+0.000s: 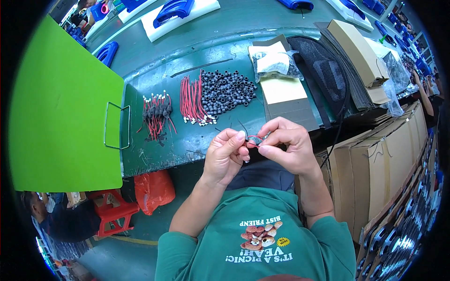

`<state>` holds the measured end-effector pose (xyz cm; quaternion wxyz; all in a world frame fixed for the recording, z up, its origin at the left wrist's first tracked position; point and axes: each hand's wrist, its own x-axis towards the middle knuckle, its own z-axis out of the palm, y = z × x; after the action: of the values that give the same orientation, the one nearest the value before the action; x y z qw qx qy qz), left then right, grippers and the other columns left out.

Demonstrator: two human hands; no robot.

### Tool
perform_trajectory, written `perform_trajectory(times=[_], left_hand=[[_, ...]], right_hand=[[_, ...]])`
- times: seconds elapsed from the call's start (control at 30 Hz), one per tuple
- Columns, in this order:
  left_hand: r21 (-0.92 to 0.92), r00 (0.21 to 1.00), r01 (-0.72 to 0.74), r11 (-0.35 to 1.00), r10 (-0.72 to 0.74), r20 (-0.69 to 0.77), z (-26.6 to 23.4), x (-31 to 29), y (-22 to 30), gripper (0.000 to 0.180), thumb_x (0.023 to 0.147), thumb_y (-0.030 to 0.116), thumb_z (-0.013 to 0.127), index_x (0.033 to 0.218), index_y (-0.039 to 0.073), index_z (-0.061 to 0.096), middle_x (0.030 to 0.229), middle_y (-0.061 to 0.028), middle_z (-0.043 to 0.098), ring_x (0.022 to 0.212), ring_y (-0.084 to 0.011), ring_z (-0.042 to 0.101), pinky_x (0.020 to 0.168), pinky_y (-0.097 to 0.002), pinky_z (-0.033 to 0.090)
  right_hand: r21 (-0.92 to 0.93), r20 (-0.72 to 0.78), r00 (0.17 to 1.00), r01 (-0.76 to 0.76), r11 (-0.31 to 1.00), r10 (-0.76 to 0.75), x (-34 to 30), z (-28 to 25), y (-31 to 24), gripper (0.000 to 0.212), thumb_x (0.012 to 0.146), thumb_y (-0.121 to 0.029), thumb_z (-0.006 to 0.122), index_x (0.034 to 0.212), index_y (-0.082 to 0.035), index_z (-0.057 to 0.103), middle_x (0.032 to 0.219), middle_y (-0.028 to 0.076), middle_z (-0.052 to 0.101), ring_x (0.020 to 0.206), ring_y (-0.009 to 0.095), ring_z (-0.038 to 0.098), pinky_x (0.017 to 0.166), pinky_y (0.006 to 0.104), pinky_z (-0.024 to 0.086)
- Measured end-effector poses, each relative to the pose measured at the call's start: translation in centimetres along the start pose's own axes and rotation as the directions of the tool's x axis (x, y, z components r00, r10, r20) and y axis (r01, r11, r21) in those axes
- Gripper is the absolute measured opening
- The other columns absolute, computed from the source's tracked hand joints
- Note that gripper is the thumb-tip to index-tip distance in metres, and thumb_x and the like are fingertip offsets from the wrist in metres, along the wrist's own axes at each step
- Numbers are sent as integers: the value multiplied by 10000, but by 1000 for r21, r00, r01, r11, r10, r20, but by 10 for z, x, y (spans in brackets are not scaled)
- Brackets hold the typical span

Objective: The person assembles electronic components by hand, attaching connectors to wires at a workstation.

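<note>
- Head camera: thin red and black wires (253, 136) were held up between two bare hands, over the near edge of a green surface (183, 151) as seen from above.
- Wires were pinched between thumb and fingers by the left hand (226, 155).
- From the opposite side, the same wires were gripped at the fingertips of the right hand (294, 146).
- Beyond the hands, black cylindrical pieces (229, 89) were heaped, with red leads (190, 96) tipped in white connectors laid just to their left.
- Farther left, a bunch of dark-wrapped leads (158, 110) was placed near a bright green panel (65, 112).
- At right, a clear plastic bag (276, 63) was seen beside a black mesh case (328, 75).
</note>
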<state>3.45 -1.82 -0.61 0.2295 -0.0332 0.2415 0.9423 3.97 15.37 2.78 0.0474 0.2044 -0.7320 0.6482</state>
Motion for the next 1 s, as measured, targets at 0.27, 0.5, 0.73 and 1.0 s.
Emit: perform_trajectory(times=[0.27, 0.5, 0.73, 1.0], left_hand=[[123, 993, -97, 988, 104, -51, 3, 0, -7, 49, 829, 63, 561, 808, 20, 569, 766, -149, 631, 600, -126, 627, 538, -235, 544], [269, 970, -205, 941, 231, -68, 7, 0, -11, 47, 818, 51, 578, 800, 10, 562, 762, -140, 629, 571, -110, 607, 521, -224, 526], [31, 996, -47, 998, 50, -75, 1, -1, -11, 115, 820, 85, 584, 888, -7, 573, 827, -125, 629, 575, -89, 584, 516, -210, 510], [-52, 1000, 2, 999, -2, -1, -6, -1, -9, 148, 812, 92, 593, 930, 2, 601, 827, -109, 632, 595, -92, 590, 545, -233, 519]], right_hand=[[-333, 12, 996, 91, 938, -92, 3, 6, -14, 90, 649, -20, 622, 599, -7, 549, 762, 103, 543, 603, 169, 561, 523, 259, 458], [-475, -45, 981, 147, 868, -190, 2, 14, -10, 74, 665, -35, 645, 650, -15, 576, 765, 91, 536, 578, 176, 563, 498, 278, 450], [-516, -87, 958, 192, 835, -274, -3, 22, -1, 111, 658, -74, 704, 715, -28, 620, 775, 87, 549, 577, 168, 572, 482, 258, 452], [-230, -183, 971, 108, 967, -152, -5, 26, 0, 126, 649, -4, 711, 721, -3, 608, 768, 82, 568, 632, 121, 592, 539, 217, 498]])
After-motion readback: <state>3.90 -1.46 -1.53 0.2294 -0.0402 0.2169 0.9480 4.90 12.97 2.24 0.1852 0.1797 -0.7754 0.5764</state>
